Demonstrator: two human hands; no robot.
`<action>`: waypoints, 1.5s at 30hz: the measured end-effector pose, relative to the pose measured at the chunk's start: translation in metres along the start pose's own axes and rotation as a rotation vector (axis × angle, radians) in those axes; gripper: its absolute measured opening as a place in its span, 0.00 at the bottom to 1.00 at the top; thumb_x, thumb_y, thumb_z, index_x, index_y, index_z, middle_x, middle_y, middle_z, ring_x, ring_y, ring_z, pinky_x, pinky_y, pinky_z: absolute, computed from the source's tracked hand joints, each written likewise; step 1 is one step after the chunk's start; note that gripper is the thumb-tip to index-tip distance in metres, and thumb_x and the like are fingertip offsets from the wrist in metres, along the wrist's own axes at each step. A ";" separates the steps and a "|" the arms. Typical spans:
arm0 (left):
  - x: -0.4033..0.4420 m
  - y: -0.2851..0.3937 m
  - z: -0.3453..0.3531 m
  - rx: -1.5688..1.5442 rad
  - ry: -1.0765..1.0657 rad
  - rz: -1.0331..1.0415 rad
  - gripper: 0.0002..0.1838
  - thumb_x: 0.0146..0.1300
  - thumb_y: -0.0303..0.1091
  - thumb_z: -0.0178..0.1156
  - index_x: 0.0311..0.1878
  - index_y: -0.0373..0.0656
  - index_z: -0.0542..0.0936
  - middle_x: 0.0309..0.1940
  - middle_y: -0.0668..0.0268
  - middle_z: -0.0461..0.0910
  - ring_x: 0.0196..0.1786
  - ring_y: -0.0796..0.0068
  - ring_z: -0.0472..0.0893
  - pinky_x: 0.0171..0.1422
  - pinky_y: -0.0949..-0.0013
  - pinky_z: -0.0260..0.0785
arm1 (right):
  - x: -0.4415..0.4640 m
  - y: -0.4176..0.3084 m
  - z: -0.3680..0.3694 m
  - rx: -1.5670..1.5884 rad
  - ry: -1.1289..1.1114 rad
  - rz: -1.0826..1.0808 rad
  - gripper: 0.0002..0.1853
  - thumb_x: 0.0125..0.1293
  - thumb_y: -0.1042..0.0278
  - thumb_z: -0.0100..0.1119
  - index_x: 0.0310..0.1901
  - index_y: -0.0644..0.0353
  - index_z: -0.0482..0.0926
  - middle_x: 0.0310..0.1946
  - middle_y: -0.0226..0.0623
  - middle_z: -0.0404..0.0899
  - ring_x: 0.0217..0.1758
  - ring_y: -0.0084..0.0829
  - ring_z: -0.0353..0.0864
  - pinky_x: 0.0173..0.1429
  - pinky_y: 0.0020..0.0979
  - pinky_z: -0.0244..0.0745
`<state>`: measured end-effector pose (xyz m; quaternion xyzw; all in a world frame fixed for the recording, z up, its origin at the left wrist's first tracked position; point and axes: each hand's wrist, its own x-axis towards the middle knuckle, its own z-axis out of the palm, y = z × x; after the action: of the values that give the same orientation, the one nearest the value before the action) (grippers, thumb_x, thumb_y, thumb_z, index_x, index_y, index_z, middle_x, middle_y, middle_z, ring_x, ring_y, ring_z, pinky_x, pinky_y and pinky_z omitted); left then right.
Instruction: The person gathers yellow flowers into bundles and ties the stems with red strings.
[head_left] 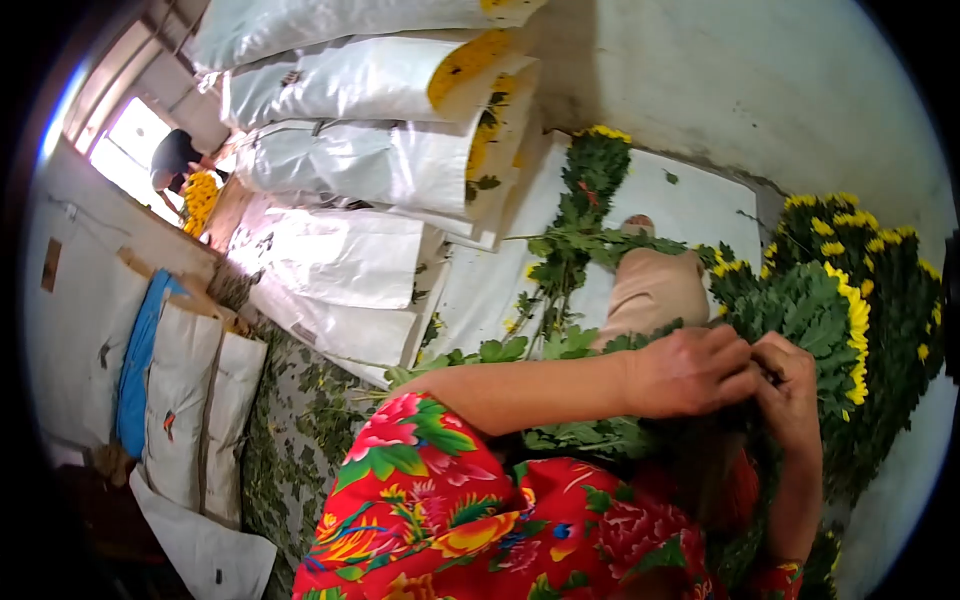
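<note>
My left hand (692,371) is closed, its fingertips pinched together at the leafy stems. Close beside it, my right hand (788,385) is closed too, thumb and fingers curled inward. The fingers hide whatever small thing is between them. Just beyond the hands lies a bunch of yellow chrysanthemums (815,315), its green leaves showing and its flower heads facing right. More cut leafy stems (500,352) stretch left under my left forearm. Another chrysanthemum bunch (590,175) lies on the white board (690,190), near a leg in beige cloth (655,285).
White-wrapped flower bundles (350,160) are stacked at the upper left. Dark green chrysanthemum bunches (880,340) stand against the right wall. Fallen leaves litter the floor (300,440). White sacks (180,400) lean at the left. Another person (175,160) bends over yellow flowers by the bright opening.
</note>
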<state>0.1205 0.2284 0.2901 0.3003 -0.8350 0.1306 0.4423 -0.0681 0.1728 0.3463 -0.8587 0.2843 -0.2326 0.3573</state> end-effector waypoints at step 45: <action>-0.038 -0.108 -0.112 -0.263 0.074 -1.158 0.26 0.39 0.24 0.68 0.47 0.33 0.74 0.38 0.65 0.79 0.44 0.77 0.76 0.55 0.71 0.69 | -0.029 0.015 -0.036 -0.185 0.828 -0.015 0.13 0.63 0.80 0.57 0.50 0.66 0.77 0.46 0.43 0.74 0.46 0.29 0.72 0.47 0.27 0.72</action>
<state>0.2768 0.2124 0.3185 0.6448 -0.5286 -0.2260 0.5037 -0.1156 0.1654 0.3520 -0.7234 0.4171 -0.5339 0.1326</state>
